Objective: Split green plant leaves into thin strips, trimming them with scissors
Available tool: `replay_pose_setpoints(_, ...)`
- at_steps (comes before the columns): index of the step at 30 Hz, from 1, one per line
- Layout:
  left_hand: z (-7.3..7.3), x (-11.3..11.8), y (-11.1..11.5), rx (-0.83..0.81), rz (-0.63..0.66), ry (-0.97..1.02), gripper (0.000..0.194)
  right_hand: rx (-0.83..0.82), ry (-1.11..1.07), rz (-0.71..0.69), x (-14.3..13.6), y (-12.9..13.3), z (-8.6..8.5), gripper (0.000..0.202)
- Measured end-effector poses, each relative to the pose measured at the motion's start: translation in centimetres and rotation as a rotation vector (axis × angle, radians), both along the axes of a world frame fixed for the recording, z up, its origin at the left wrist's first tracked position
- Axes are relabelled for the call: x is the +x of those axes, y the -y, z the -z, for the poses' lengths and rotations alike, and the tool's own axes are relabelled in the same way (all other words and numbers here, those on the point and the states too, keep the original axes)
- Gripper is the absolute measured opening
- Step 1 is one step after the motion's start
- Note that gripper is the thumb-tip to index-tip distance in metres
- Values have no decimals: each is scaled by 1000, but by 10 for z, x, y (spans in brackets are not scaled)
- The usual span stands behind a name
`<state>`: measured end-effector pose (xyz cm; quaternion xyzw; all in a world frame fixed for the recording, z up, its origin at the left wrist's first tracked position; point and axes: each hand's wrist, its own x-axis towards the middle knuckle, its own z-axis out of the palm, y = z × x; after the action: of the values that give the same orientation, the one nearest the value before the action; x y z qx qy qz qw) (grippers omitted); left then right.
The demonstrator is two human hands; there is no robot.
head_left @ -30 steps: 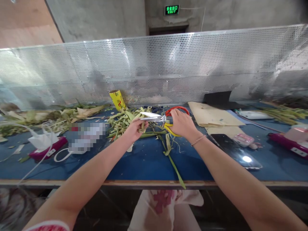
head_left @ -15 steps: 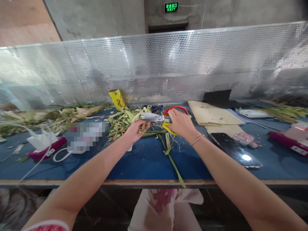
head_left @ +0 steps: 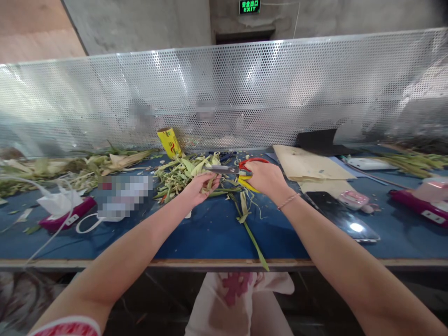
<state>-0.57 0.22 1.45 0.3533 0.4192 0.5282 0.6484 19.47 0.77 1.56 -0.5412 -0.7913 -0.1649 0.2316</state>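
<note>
My right hand [head_left: 264, 177] is closed on the handles, one red and one yellow, of a pair of scissors [head_left: 224, 169]. The metal blades point left and reach over the fingers of my left hand [head_left: 203, 187]. Those fingers are closed round some pale green plant pieces, partly hidden by the hand. Just behind and left of it lies a heap of cut green pieces [head_left: 173, 179]. A long green leaf stalk [head_left: 254, 240] runs toward the front edge of the blue table [head_left: 217, 238].
A yellow tube [head_left: 170, 142] leans behind the heap. More husks [head_left: 122, 163] lie at the left, beside a power strip [head_left: 66, 214]. Toward the right are brown paper [head_left: 311, 163], a phone [head_left: 341, 217], a pink case [head_left: 353, 199] and another purple strip [head_left: 416, 203].
The scissor handles have come closer together and the blades look narrower, more closed. Both hands stay in nearly the same place.
</note>
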Motion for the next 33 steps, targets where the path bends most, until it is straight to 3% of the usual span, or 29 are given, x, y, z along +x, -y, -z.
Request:
replay_pose_setpoints(12,4,-1,-3,92,7,23,9,-57,-155,82,2,-8,3,23)
replay_pose_setpoints(22,1,-4,-2,203,70,91,8,24,-147,-53,1,-13,10,36)
replay_pose_setpoints(28,3,-4,-3,279,26,62,5,106,-314,-181,5,-12,7,38)
replay_pose_setpoints(33,5,-4,-6,285,-46,17,18,24,-515,-233,3,-11,7,32)
